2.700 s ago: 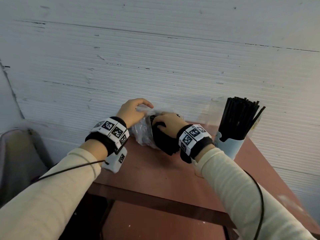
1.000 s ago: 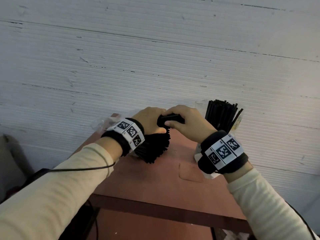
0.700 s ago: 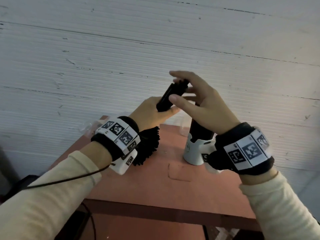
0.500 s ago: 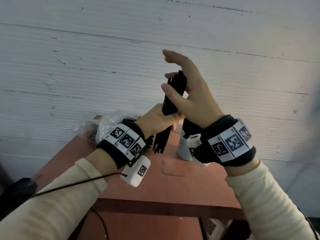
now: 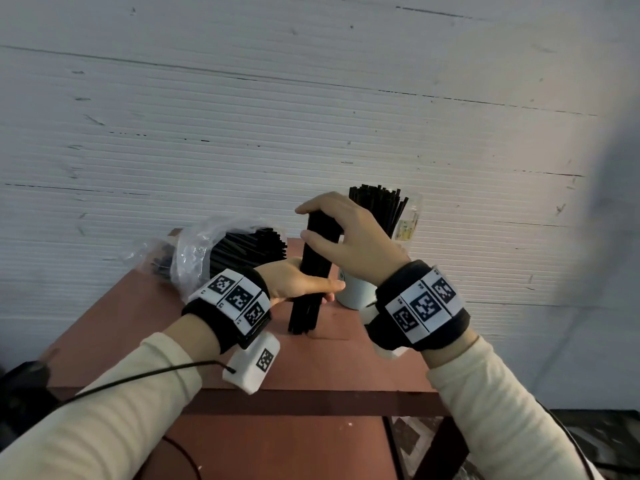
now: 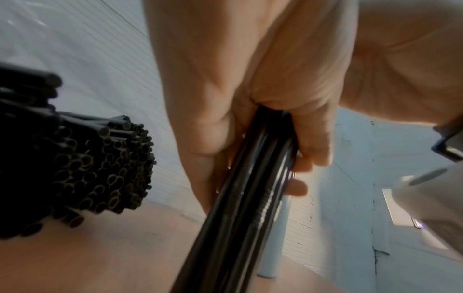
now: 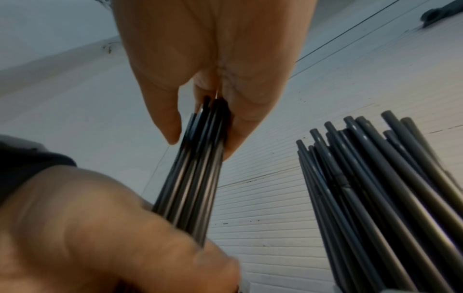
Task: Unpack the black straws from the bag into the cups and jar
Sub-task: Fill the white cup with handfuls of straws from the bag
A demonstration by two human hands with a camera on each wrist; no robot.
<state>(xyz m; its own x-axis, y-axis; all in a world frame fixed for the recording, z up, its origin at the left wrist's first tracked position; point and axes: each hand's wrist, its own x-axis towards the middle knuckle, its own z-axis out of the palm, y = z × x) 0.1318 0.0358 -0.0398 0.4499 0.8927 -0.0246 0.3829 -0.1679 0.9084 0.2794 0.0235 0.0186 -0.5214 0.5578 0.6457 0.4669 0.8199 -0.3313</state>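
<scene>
A bundle of black straws (image 5: 313, 271) stands upright, its lower ends on the red-brown table (image 5: 138, 323). My left hand (image 5: 304, 284) grips the bundle around its middle. My right hand (image 5: 311, 223) clasps the bundle's top between thumb and fingers. The left wrist view shows the bundle (image 6: 245, 218) running through my left hand's fingers (image 6: 310, 142). The right wrist view shows my right hand (image 7: 200, 142) holding the bundle's top end (image 7: 195, 178). The clear plastic bag (image 5: 194, 251) lies behind at the left, with more straws (image 5: 246, 251) poking out. A pale blue cup (image 5: 356, 292) packed with straws (image 5: 377, 209) stands right of the bundle.
A clear container with a yellow label (image 5: 410, 220) stands behind the blue cup against the white ribbed wall (image 5: 311, 116). The table's front edge (image 5: 294, 403) lies close below my wrists. A black cable (image 5: 138, 375) runs along my left sleeve.
Both hands lifted a bundle of straws out of the bag and turned it upright. It has since come down, so its lower ends stand on the table left of the blue cup.
</scene>
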